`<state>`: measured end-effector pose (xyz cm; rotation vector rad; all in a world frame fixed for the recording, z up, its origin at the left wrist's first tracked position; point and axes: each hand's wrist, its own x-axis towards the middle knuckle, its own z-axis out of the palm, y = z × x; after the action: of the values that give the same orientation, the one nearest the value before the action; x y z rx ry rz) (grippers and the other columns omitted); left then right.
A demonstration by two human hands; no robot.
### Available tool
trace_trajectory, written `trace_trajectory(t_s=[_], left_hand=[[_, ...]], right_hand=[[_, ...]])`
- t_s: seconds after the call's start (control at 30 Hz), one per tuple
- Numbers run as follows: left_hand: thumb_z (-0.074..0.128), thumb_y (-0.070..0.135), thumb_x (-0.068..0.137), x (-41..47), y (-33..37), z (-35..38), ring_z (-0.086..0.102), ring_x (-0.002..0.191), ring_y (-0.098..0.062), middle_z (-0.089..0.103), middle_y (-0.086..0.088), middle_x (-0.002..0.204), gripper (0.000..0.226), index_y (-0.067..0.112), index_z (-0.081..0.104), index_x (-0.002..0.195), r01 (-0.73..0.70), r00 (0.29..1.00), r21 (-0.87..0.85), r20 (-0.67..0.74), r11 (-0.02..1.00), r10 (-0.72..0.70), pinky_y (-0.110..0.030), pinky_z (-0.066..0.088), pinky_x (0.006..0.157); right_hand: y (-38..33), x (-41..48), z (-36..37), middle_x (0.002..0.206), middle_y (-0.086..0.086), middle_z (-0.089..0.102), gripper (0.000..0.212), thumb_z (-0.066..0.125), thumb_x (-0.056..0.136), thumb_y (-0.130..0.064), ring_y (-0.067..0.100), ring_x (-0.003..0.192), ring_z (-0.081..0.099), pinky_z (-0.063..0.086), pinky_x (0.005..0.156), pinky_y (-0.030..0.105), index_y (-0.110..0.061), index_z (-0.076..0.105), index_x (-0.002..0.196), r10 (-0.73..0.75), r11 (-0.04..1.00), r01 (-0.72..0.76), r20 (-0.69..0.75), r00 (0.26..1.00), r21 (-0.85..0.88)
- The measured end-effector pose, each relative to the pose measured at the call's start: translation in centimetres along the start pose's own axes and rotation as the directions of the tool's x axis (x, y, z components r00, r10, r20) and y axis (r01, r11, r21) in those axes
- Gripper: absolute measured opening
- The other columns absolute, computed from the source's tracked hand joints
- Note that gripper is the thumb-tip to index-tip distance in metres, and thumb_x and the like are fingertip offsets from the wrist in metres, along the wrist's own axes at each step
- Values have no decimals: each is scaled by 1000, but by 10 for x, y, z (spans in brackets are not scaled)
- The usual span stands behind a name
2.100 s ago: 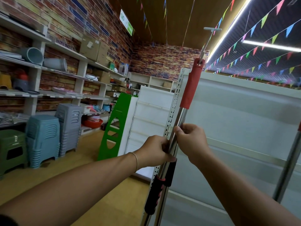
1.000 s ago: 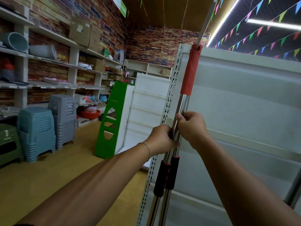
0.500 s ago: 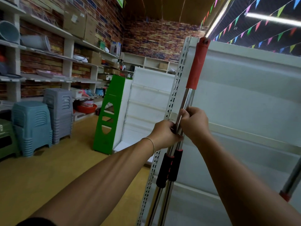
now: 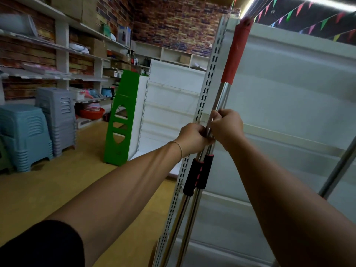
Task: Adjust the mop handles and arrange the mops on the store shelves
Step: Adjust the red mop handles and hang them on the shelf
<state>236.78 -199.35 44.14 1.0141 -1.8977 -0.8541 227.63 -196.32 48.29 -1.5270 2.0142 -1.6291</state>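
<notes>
Lifted slightly in frame since earlier: mop handles (image 4: 221,97), centre, leaning on slotted shelf upright (image 4: 209,74). Left hand (image 4: 192,135), right hand (image 4: 227,126): both curled tight round the steel poles. Handle adjustment under way; shelving outstanding.

Left of the perforated upright (image 4: 209,78), open floor (image 4: 57,189) runs to the green stand (image 4: 123,116), while right of it the white back panel (image 4: 289,93) blocks any reach.
</notes>
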Motion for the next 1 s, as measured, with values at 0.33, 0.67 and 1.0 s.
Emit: trace_trajectory(t_s=[0.33,0.67,1.0], left_hand=[[59,15,88,-28,-4,10,66,96,-24,70,-8,102,15,12,67,101,94,992,19,80,995,-95,-39,56,89],[53,12,87,-80,30,49,55,69,-26,57,-14,83,7,6,50,84,218,967,320,55,922,-248,-29,44,56],[46,47,99,-141,109,134,61,106,-32,58,-15,123,55,12,43,141,47,971,266,214,963,-106,-44,55,91]], right_hand=[[65,-54,-32,94,4,71,22,62,96,-30,21,88,68,54,78,30,-14,69,110,96,980,-74,113,989,-184],[130,-82,-143,96,7,73,30,63,86,-43,26,90,71,58,86,49,-24,67,109,189,979,-180,107,976,-90],[160,-131,-286,79,6,68,33,55,97,-38,24,71,71,62,76,46,-11,68,110,237,968,-234,29,971,-96]])
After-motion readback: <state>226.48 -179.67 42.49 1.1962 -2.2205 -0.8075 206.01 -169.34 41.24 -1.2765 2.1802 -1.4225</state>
